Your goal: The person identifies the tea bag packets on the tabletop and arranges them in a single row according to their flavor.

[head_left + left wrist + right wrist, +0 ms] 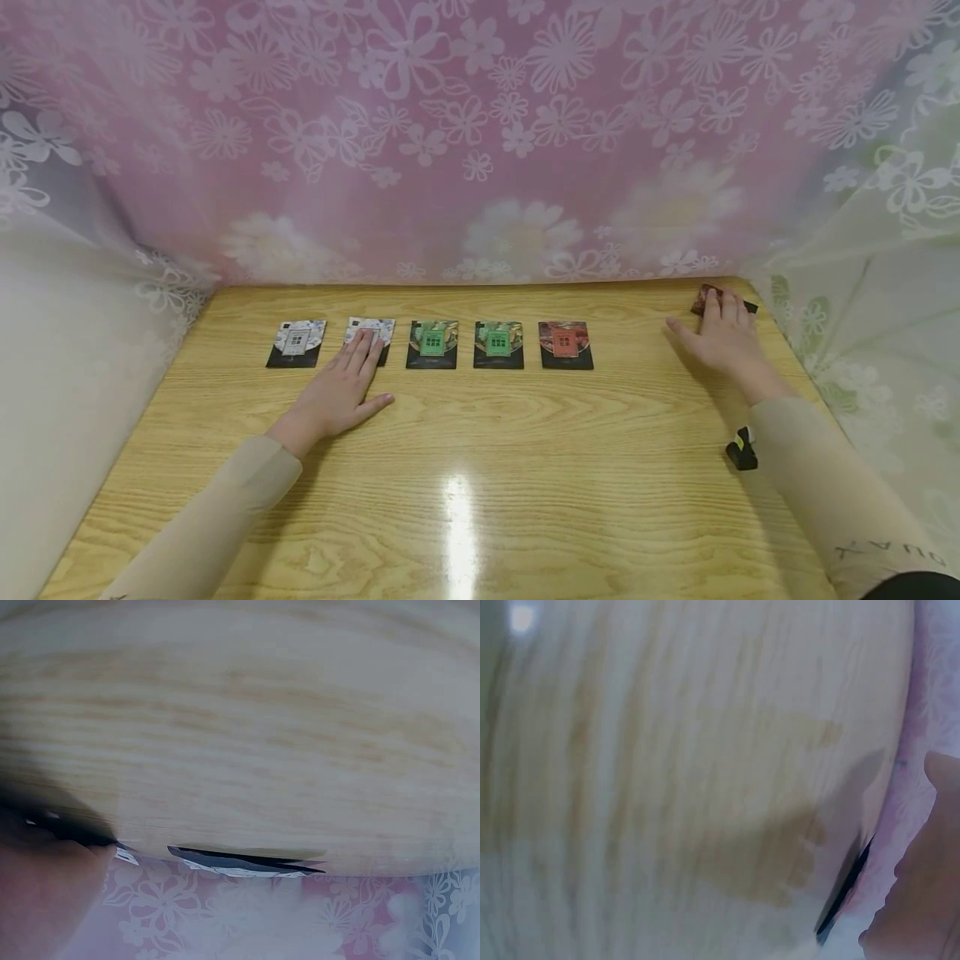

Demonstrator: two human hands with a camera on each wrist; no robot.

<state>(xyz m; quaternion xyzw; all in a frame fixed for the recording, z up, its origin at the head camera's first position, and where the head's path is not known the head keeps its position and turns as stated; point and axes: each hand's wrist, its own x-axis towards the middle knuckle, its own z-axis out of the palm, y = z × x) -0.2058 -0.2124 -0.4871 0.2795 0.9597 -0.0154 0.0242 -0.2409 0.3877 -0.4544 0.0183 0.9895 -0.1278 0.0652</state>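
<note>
My left hand lies with straight fingers over the second white-and-black sachet, hiding much of its front. Left of that is a matching white-and-black sachet, whose edge also shows in the left wrist view. Two green-and-black sachets and a red-and-black sachet continue the row to the right. At the far right corner my right hand reaches over a dark red sachet, fingers extended across it and thumb spread out. In the right wrist view its dark edge shows beside the hand.
A small black object with a yellow mark lies by the right sleeve. The wooden table ends at a pink flowered curtain behind, with pale curtains on both sides.
</note>
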